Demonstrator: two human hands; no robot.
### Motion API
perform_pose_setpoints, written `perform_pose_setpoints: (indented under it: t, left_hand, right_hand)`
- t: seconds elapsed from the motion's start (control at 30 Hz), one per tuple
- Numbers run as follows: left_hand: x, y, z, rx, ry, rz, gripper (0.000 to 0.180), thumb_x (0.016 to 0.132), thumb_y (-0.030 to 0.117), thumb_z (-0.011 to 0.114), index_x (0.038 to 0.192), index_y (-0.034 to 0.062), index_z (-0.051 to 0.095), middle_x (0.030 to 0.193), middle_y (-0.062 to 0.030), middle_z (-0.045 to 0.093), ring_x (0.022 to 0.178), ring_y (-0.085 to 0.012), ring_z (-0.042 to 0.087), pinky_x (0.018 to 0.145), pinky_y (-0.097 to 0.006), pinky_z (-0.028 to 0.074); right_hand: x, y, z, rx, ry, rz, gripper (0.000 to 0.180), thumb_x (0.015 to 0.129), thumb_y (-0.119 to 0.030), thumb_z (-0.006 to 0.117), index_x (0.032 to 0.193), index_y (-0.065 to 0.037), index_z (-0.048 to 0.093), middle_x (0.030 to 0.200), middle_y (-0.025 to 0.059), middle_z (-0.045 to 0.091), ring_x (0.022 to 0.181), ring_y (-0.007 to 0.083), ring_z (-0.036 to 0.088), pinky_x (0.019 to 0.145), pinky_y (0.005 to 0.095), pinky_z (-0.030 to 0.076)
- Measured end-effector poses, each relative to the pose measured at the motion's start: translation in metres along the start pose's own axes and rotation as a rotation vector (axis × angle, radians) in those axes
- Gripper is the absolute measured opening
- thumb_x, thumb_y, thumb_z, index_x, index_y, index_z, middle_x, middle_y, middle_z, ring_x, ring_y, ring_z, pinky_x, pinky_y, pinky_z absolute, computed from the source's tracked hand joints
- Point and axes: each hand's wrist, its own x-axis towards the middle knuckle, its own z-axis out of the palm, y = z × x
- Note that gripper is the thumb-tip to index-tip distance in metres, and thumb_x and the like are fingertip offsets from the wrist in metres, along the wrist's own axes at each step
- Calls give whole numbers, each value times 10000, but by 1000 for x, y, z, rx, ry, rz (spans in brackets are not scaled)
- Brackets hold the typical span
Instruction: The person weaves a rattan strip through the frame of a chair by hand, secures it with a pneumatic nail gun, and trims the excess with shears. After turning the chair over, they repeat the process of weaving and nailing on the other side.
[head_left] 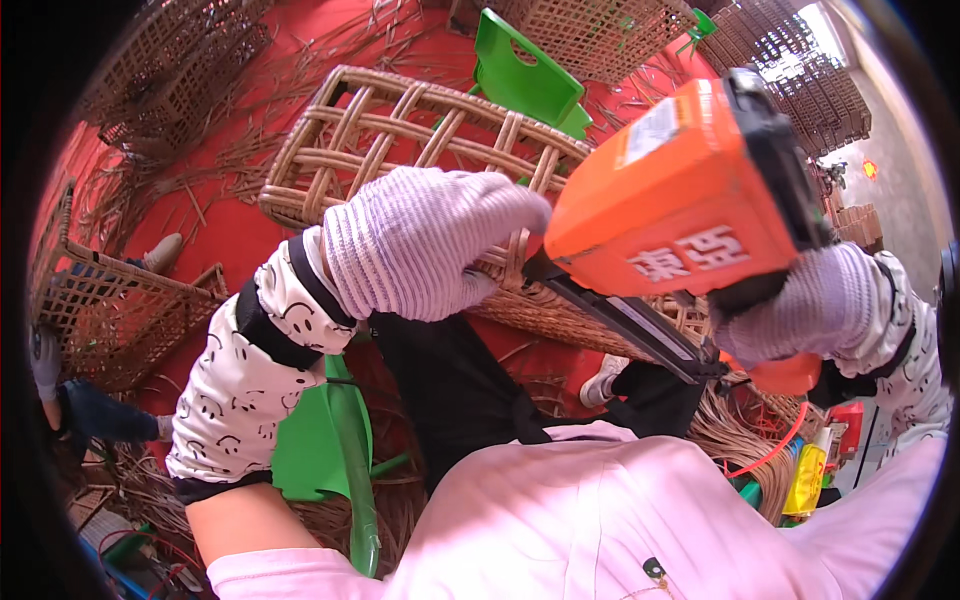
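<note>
My right hand [812, 305], in a striped knit glove, is wrapped round the handle of an orange nail gun [640, 190] with a black head and a dark magazine. The gun's nose points down at a woven rattan basket [290, 207] lying in front of me. My left hand [415, 240], gloved the same way, is closed over the basket's edge, fingers curled and thumb below. Its fingertips are close to the gun's nose. The gun's body covers the basket's right part, so I cannot see whether the nose touches the cane.
A green plastic chair [515, 75] stands beyond the basket, with another green chair [315, 440] under my left forearm. Woven baskets [190, 70] are stacked at the back. Loose cane strips litter the red floor [225, 225]. At left, another person's gloved hand [45, 362] is near a basket frame [125, 320].
</note>
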Motion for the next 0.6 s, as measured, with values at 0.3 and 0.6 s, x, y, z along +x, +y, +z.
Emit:
perform_pose_setpoints:
  t: [0.3, 0.6]
  left_hand:
    - [0, 0, -5, -1, 132, -12, 327, 577, 177, 773, 856, 105, 620, 796, -64, 553, 701, -275, 584, 620, -356, 484]
    - [3, 3, 19, 415, 373, -70, 397, 566, 327, 768, 875, 121, 630, 873, -31, 559, 811, -251, 562, 692, -364, 461]
  right_hand:
    - [-89, 67, 60, 451, 645, 90, 77, 685, -97, 643, 712, -33, 611, 579, 32, 584, 522, 112, 571, 489, 239, 440]
    - [-254, 347, 249, 126, 1479, 868, 414, 713, -123, 646, 1084, -2, 508, 852, 120, 594, 695, 221, 590, 630, 305, 470]
